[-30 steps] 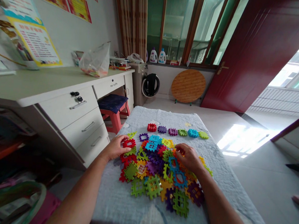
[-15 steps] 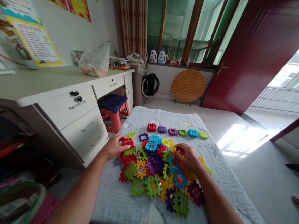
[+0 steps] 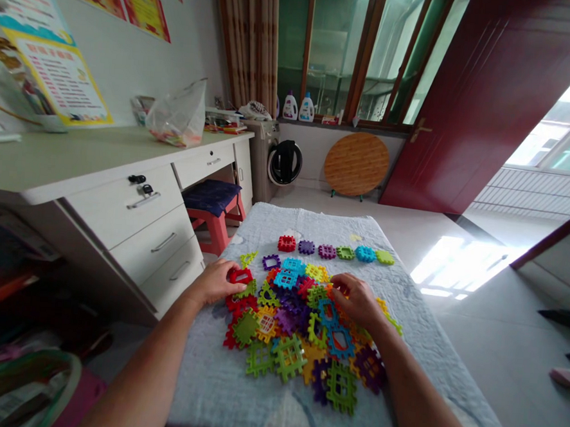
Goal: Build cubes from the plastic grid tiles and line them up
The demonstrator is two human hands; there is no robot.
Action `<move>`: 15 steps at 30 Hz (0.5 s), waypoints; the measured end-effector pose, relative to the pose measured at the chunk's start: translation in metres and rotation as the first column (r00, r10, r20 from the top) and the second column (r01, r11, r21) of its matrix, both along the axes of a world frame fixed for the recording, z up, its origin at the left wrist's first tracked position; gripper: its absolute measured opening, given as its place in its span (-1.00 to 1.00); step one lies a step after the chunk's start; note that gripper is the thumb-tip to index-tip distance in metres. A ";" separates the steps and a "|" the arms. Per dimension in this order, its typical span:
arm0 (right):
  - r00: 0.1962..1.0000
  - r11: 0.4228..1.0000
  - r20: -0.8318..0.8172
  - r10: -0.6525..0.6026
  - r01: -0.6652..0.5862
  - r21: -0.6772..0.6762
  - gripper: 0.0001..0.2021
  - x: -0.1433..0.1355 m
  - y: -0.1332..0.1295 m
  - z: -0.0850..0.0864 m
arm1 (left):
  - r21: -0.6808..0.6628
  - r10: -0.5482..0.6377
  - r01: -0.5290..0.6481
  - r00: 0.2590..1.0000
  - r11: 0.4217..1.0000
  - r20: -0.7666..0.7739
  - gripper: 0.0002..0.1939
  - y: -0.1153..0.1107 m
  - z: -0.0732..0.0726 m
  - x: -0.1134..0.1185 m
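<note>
A loose pile of colourful interlocking plastic tiles (image 3: pixel 285 320) covers the middle of the cloth in front of me. At its left edge my left hand (image 3: pixel 216 281) pinches a red interlocking tile (image 3: pixel 240 276) between thumb and fingers, just above a green tile (image 3: pixel 247 290). My right hand (image 3: pixel 357 296) rests at the right side of the pile with curled fingers. Its fingertips are by orange and yellow pieces, and what they grip is hidden. Behind the pile, several block-like pieces stand in a row, from a red one (image 3: pixel 286 243) to a lime one (image 3: pixel 385 257).
A grey-blue cloth (image 3: pixel 217 377) covers the table. To the left stand a white desk (image 3: pixel 100 157) with a plastic bag (image 3: pixel 179 117) on it and a red stool (image 3: pixel 214 225). A round wooden board (image 3: pixel 356 164) leans against the far wall, near a washing machine (image 3: pixel 264 148).
The red tile in my left hand has turned slightly and now looks narrower. My right hand stays in nearly the same place. The whole view has shifted slightly.
</note>
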State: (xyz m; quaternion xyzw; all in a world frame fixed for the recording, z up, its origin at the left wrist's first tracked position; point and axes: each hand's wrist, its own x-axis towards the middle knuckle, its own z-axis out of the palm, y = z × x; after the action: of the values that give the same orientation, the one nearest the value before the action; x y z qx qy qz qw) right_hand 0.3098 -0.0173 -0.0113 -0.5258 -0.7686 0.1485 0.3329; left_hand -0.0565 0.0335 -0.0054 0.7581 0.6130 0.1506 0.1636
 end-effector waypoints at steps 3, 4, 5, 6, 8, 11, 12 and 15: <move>1.000 1.000 -0.005 0.006 -0.006 0.003 -0.86 0.001 0.001 -0.001 | -0.010 -0.007 0.007 0.999 1.000 -0.037 -0.50 0.002 0.003 0.002; 1.000 1.000 -0.007 0.006 -0.006 0.002 -0.86 0.001 0.001 -0.001 | -0.013 -0.020 0.019 0.999 1.000 -0.049 -0.49 0.003 0.004 0.002; 1.000 1.000 -0.008 0.006 -0.006 0.000 -0.86 0.001 0.001 -0.002 | -0.016 -0.034 0.033 0.997 0.999 -0.065 -0.50 0.004 0.006 0.003; 1.000 1.000 -0.008 0.004 -0.004 0.000 -0.86 0.001 0.001 -0.002 | -0.017 -0.045 0.044 0.995 0.999 -0.087 -0.52 0.006 0.007 0.004; 1.000 1.000 -0.008 0.001 -0.001 0.000 -0.86 0.001 0.001 -0.003 | -0.024 -0.060 0.057 0.989 0.998 -0.136 -0.56 0.008 0.009 0.005; 1.000 1.000 -0.004 0.000 0.000 0.006 -0.86 0.001 0.001 -0.002 | -0.052 -0.071 0.063 0.983 0.997 -0.169 -0.64 0.012 0.012 0.006; 1.000 1.000 -0.003 0.000 0.000 0.008 -0.86 0.001 0.001 -0.001 | -0.064 -0.076 0.066 0.984 0.996 -0.164 -0.66 0.013 0.012 0.006; 1.000 1.000 -0.004 0.001 -0.001 0.007 -0.86 0.000 -0.001 0.001 | -0.104 -0.087 0.072 0.985 0.992 -0.148 -0.72 0.016 0.013 0.005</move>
State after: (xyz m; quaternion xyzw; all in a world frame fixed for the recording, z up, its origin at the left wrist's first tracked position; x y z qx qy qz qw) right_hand 0.3100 -0.0178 -0.0101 -0.5240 -0.7687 0.1471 0.3360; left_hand -0.0517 0.0492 0.0079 0.7823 0.5997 0.0553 0.1591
